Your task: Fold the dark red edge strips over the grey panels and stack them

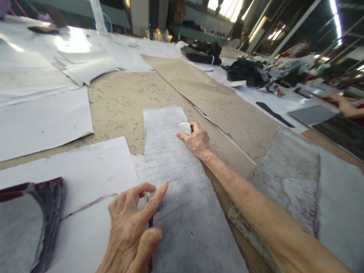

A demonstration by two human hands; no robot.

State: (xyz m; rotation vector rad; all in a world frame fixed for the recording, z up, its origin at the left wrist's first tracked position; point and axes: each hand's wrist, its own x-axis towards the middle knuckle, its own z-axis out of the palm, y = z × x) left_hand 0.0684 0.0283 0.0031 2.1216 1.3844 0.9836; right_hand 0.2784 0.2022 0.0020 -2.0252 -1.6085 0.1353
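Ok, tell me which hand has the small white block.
The right hand: it pinches the small white block over the long grey piece. The left hand has its fingers spread, with no block between them.

Bright windows [226,8], lit ceiling tube [335,17], dark beams [298,28].

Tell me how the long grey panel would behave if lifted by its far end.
The grey panel would probably sag, being long and thin-looking. It seems apt to slide rather than roll, lying broad and flat. Its matt, streaky surface doesn't look very slippery.

bare right forearm [241,193], bare left wrist [109,261]
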